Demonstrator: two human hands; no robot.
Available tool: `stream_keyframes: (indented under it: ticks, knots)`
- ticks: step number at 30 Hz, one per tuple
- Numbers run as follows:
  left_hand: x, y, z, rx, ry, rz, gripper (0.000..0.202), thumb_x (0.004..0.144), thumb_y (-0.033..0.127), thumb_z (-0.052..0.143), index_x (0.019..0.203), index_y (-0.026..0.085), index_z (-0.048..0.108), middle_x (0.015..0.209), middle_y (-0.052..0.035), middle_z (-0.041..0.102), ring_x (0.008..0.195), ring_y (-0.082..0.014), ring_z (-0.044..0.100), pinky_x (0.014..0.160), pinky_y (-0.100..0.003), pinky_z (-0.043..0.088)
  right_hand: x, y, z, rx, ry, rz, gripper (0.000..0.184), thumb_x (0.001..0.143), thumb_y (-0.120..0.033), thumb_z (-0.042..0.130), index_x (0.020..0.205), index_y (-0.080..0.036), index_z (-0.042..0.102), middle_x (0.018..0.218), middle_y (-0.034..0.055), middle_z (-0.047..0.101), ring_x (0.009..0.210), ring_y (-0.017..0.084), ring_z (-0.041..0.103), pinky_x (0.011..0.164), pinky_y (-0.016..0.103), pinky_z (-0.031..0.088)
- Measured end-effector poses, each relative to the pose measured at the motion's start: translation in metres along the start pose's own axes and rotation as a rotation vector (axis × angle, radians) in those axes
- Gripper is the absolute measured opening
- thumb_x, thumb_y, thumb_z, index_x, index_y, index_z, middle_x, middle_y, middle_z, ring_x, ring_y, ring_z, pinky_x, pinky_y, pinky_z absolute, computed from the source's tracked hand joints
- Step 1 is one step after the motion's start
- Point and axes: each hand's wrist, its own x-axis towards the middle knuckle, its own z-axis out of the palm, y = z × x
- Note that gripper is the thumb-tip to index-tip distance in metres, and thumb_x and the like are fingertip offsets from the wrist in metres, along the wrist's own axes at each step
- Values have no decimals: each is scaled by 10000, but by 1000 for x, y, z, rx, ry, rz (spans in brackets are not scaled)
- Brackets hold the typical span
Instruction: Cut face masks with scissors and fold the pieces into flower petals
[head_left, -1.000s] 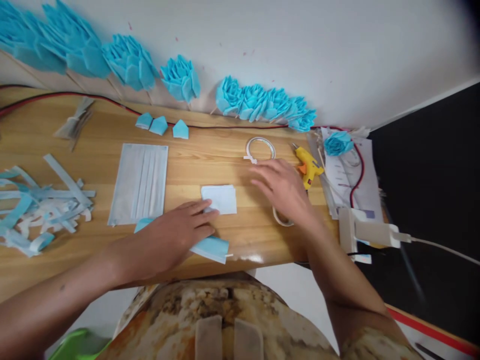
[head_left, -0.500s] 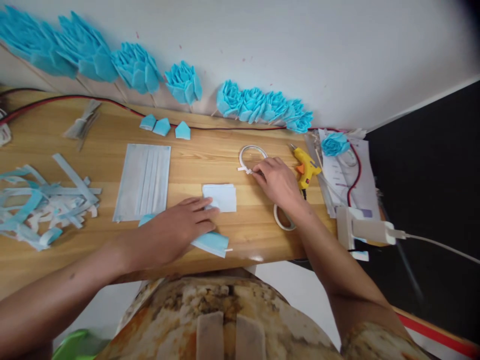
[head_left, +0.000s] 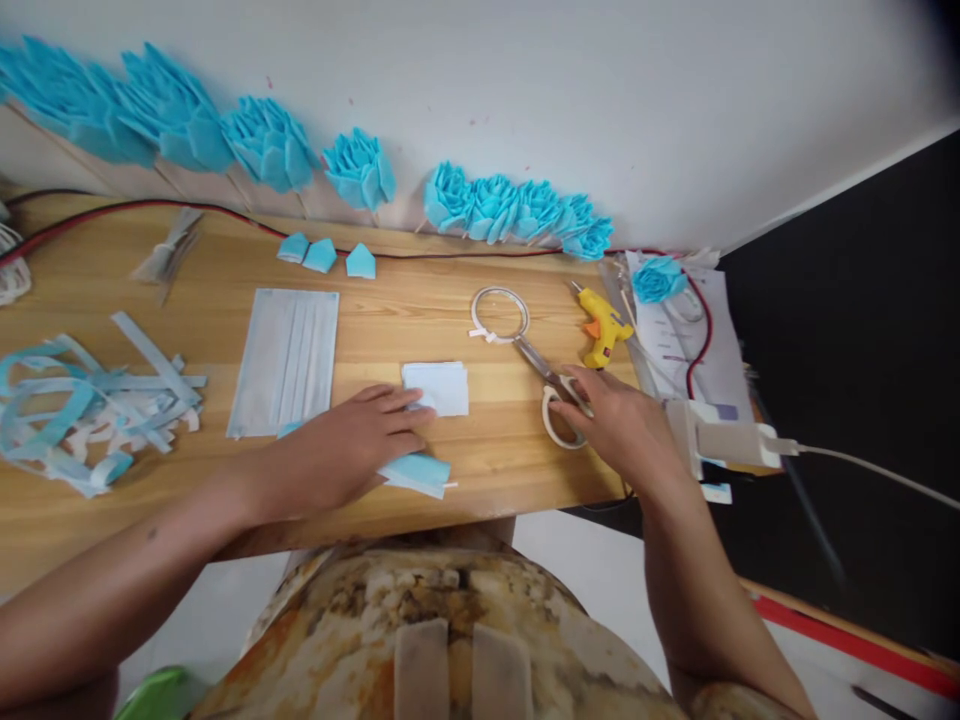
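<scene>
The table (head_left: 405, 330) before me is smooth wood, its grain showing under a slight gloss. The scissors (head_left: 546, 368) have shiny metal blades and pale handles that look like plastic. The yellow glue gun (head_left: 602, 332) seems hard plastic with a metal tip. The flowers (head_left: 358, 168), the pleated mask (head_left: 289, 355) and the folded square (head_left: 444, 390) look matt, like thin, soft cloth.

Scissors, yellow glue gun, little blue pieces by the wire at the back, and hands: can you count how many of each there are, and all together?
Scissors: 1
Yellow glue gun: 1
Little blue pieces: 3
Hands, the left hand and the right hand: 2
Total: 7
</scene>
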Motion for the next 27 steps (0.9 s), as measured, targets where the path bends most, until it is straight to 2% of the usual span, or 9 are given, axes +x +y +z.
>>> stream_keyframes:
  ticks: [5,8,12,15,18,22,25,27]
  knots:
    - [-5,6,-16,-140,7,64,462,899,99,505,1331,231,605,1585,-87,459,1530,-285,306,1252,-516,253,-1,0,6,52,-24,-35,386,958,-347,551,1313,-197,581,1103,122,727,973,303,707,770,400,534]
    - [-11,10,-29,-301,40,123,400,980,215,482,1364,246,589,1593,-93,446,1502,-277,367,1224,-465,323,-3,3,9,70,-9,-65,395,946,-312,536,1322,-199,578,1113,125,711,1018,309,694,812,413,543]
    - [-16,8,-43,-597,40,207,415,1035,415,429,1376,256,605,1466,-120,592,1352,-285,561,1117,-400,451,-6,5,11,131,48,10,431,895,-315,567,1306,-185,585,1079,135,720,966,317,704,803,436,553]
    - [-18,5,-47,-717,33,195,394,1035,398,438,1322,238,656,1350,-130,679,1234,-280,649,1040,-373,501,-4,2,9,251,121,116,469,871,-366,603,1309,-200,581,1041,115,734,900,294,713,778,427,563]
    - [-19,3,-46,-706,26,150,348,1032,301,456,1302,245,669,1323,-113,696,1213,-267,660,1026,-359,506,3,-9,9,309,171,118,440,877,-365,607,1290,-212,600,1046,110,726,892,280,707,785,421,564]
    - [-23,-2,-40,-634,2,55,359,1031,317,462,1320,236,658,1362,-123,670,1279,-285,616,1066,-391,488,11,-24,12,247,124,32,405,911,-323,585,1285,-169,614,1080,136,712,964,314,693,824,445,554]
    - [-26,-6,-36,-604,2,-3,368,1032,338,458,1313,222,665,1372,-130,661,1305,-294,593,1080,-408,479,16,-26,5,184,97,-18,364,954,-366,551,1248,-172,645,1031,128,729,916,312,698,758,422,541]
    - [-27,-8,-34,-593,-5,-6,369,1032,343,455,1305,221,671,1372,-127,661,1305,-292,592,1082,-404,476,29,-24,-4,152,158,-28,347,978,-410,519,1186,-183,680,986,120,741,871,301,696,705,397,514]
